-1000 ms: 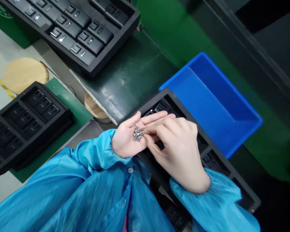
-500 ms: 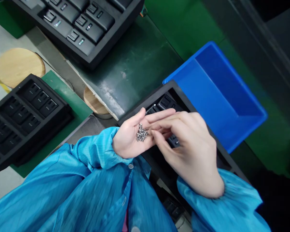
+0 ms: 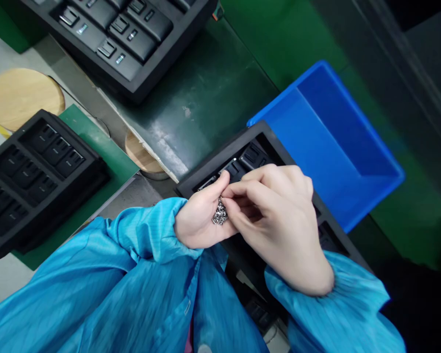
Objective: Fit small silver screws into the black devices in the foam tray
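My left hand: it is cupped, the palm turned upward, with the thumb raised at the side; its other fingers are mostly hidden behind my right hand.
My right hand: it is above the left palm, the tips of thumb and index finger pressed together at the edge of the small pile; if one piece is pinched between them, I cannot tell.
Small metal screws: they lie in a silvery heap in my left palm, touching the skin.
Blue sleeves: both are gathered at my wrists.
Black tray under the hands: it lies slantwise below them, and black plastic parts sit in its compartments; my hands cover some of it.
Blue bin: it stands just beside this tray, on the far right side, and its visible inside is smooth.
Green tabletop: its surface is scuffed, with a pale worn edge.
Upper black tray: it is at the upper left, and holds rows of black parts with small labels.
Left black trays: they look stacked, the top one with parts in groups.
Wooden stool: its round seat is behind them.
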A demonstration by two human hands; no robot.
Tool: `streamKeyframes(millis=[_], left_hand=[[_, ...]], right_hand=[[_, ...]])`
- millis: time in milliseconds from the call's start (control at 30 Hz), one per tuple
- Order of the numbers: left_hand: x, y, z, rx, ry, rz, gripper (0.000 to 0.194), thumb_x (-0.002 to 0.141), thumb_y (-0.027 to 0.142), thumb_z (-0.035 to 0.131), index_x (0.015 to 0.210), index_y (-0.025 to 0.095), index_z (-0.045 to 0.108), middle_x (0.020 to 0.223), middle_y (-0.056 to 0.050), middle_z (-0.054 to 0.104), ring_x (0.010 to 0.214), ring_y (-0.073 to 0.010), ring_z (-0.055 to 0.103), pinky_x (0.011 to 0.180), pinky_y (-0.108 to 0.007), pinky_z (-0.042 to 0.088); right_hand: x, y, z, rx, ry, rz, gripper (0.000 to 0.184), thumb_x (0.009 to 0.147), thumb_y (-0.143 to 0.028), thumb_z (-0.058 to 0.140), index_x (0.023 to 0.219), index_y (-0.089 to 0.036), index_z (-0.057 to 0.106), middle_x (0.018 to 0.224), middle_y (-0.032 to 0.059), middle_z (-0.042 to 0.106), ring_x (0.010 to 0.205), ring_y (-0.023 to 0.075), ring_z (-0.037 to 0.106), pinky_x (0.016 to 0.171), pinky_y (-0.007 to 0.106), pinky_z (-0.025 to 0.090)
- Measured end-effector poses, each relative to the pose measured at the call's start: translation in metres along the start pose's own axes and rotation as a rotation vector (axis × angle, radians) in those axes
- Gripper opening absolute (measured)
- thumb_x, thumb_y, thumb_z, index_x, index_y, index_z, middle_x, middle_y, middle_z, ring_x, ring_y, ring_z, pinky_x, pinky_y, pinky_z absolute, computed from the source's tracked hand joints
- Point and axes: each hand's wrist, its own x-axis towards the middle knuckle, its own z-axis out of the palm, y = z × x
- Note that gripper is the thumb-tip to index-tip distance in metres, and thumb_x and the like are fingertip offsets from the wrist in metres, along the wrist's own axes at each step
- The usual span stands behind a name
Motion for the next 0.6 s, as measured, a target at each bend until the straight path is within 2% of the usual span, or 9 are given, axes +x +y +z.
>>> streamKeyframes(millis=[167, 367, 500, 600], left_hand=[[0.003, -0.003, -0.004, -0.009, -0.032, 0.022, 0.065, 0.111, 0.034, 0.011, 0.134, 0.007, 0.066, 0.106, -0.013, 0.079, 0.109, -0.0188, 0.075, 0.111, -0.032, 0.048], [0.003, -0.002, -0.005, 0.005, -0.076, 0.032, 0.070, 0.110, 0.032, 0.004, 0.135, 0.009, 0.065, 0.112, -0.013, 0.077, 0.110, -0.0185, 0.074, 0.110, -0.033, 0.048], [0.005, 0.000, -0.008, 0.053, -0.071, 0.026, 0.075, 0.109, 0.038, 0.000, 0.139, 0.007, 0.062, 0.117, -0.016, 0.076, 0.117, -0.0195, 0.072, 0.116, -0.037, 0.044], [0.004, 0.004, -0.013, 0.069, -0.069, 0.075, 0.077, 0.109, 0.045, 0.002, 0.142, 0.003, 0.058, 0.129, -0.019, 0.072, 0.125, -0.0214, 0.068, 0.116, -0.037, 0.044]], right_hand=[[0.000, 0.000, 0.003, -0.007, 0.007, 0.016, 0.013, 0.087, -0.011, 0.068, 0.080, -0.021, 0.063, 0.081, 0.0023, 0.060, 0.083, 0.0216, 0.048, 0.074, 0.039, 0.031], [0.002, 0.001, 0.008, -0.003, 0.013, -0.004, 0.013, 0.087, -0.011, 0.065, 0.080, -0.021, 0.062, 0.080, 0.0015, 0.061, 0.081, 0.0204, 0.050, 0.077, 0.039, 0.034], [0.005, 0.006, -0.002, 0.094, -0.012, -0.037, 0.011, 0.090, -0.012, 0.063, 0.085, -0.022, 0.061, 0.081, 0.0006, 0.062, 0.081, 0.0191, 0.054, 0.076, 0.037, 0.039], [0.011, 0.027, -0.014, 0.115, 0.037, 0.003, 0.009, 0.091, -0.018, 0.063, 0.085, -0.023, 0.060, 0.081, 0.0004, 0.064, 0.081, 0.0182, 0.058, 0.076, 0.036, 0.043]])
